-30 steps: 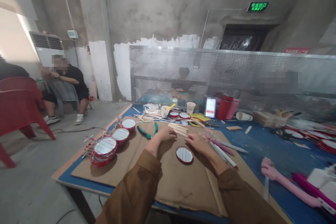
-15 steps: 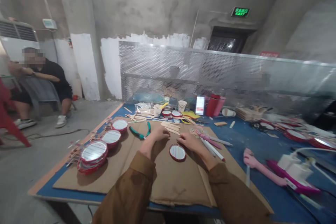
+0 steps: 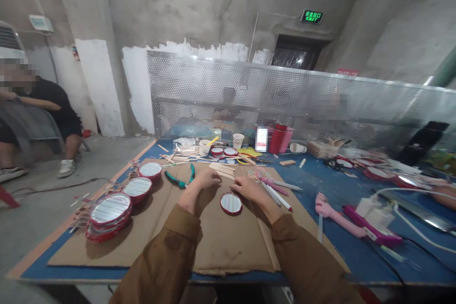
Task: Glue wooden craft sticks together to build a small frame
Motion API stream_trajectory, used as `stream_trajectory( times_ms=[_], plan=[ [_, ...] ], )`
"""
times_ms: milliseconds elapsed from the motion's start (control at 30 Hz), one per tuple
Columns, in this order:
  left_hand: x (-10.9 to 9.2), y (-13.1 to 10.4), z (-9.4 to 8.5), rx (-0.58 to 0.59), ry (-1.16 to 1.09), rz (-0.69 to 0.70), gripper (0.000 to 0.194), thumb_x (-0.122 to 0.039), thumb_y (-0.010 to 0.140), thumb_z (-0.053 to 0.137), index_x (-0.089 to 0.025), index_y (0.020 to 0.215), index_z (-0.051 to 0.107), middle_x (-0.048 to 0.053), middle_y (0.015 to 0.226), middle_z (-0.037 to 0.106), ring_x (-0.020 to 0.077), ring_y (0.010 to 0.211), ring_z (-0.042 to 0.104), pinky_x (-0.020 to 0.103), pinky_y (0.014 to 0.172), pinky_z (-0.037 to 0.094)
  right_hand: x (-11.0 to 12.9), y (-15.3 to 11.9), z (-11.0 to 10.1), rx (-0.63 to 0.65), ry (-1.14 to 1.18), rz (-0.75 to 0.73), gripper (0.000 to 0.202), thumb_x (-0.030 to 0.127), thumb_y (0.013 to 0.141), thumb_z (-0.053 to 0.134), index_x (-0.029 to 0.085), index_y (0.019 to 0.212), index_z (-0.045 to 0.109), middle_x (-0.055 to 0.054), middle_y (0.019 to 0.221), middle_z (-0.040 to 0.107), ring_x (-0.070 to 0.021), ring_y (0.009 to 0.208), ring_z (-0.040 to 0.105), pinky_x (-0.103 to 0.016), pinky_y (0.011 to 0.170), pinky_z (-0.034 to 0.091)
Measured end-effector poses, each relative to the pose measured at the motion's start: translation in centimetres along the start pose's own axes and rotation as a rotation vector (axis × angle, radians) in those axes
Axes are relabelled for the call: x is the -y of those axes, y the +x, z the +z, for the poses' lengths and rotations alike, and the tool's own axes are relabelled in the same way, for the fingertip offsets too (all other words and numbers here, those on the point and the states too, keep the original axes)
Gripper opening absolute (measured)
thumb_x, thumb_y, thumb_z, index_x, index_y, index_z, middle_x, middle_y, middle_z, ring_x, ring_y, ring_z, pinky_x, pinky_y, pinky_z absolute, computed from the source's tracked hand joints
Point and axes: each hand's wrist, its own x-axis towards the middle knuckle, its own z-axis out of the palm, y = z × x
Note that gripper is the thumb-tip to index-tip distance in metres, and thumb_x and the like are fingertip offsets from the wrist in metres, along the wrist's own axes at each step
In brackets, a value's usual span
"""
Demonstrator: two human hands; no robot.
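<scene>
My left hand (image 3: 205, 182) hovers low over the cardboard sheet (image 3: 242, 251), fingers curled together at the near left of a small pile of flat wooden sticks (image 3: 223, 170). Opposite it, my right hand (image 3: 247, 189) has its fingers bent in a pinch by the right end of the sticks. What lies between the fingertips of either hand is hidden or too small to make out. Just in front of both hands lies a round, red-rimmed piece (image 3: 231, 204) with a pale, striped face. Green-handled pliers (image 3: 181, 182) rest to the left of my left hand.
Stacked red-rimmed round pieces (image 3: 111, 210) line the cardboard's left side. White pens (image 3: 276, 195) lie right of my right hand. Farther right are a pink holder (image 3: 338, 218) and a purple power strip (image 3: 374, 228). Paper cups (image 3: 238, 140) and a red bottle (image 3: 278, 138) stand behind.
The camera view has turned slightly to the right, so everything sits farther left. My hands keep nearly the same place and pose beside the sticks.
</scene>
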Motion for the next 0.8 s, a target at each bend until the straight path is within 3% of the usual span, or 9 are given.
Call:
stream_trajectory(
  times_ms=[267, 433, 667, 800],
  plan=[
    [-0.14, -0.34, -0.01, -0.004, 0.001, -0.015, 0.025, -0.026, 0.074, 0.054, -0.014, 0.086, 0.072, 0.005, 0.083, 0.070, 0.0163, 0.078, 0.060, 0.025, 0.074, 0.046, -0.17, 0.03, 0.75, -0.023, 0.014, 0.053, 0.011, 0.028, 0.080, 0.060, 0.018, 0.077, 0.063, -0.001, 0.074, 0.064, -0.0119, 0.066, 0.051, -0.022, 0.057, 0.026],
    [0.20, -0.30, -0.33, 0.001, 0.021, 0.018, 0.024, -0.024, 0.074, 0.054, -0.015, 0.089, 0.071, 0.006, 0.094, 0.070, 0.0167, 0.087, 0.060, 0.025, 0.081, 0.045, -0.33, 0.17, 0.86, -0.027, 0.030, 0.053, 0.011, 0.029, 0.079, 0.061, 0.018, 0.078, 0.063, -0.001, 0.076, 0.064, -0.0127, 0.068, 0.052, -0.022, 0.057, 0.027],
    [0.60, -0.62, -0.24, -0.006, -0.029, -0.046, 0.028, -0.025, 0.076, 0.052, -0.015, 0.094, 0.070, 0.005, 0.098, 0.070, 0.0159, 0.088, 0.061, 0.025, 0.084, 0.045, 0.09, -0.20, 0.67, -0.039, 0.061, 0.052, 0.007, 0.024, 0.077, 0.061, 0.017, 0.078, 0.063, -0.002, 0.076, 0.064, -0.0131, 0.069, 0.052, -0.023, 0.057, 0.026],
    [0.26, -0.85, -0.49, 0.001, -0.007, 0.011, 0.024, -0.024, 0.075, 0.054, -0.017, 0.091, 0.071, 0.004, 0.098, 0.071, 0.0160, 0.092, 0.060, 0.024, 0.085, 0.045, 0.00, -0.22, 0.66, -0.034, 0.075, 0.028, 0.004, 0.021, 0.076, 0.062, 0.017, 0.076, 0.062, -0.001, 0.073, 0.063, -0.0123, 0.067, 0.052, -0.022, 0.058, 0.026]
  ],
)
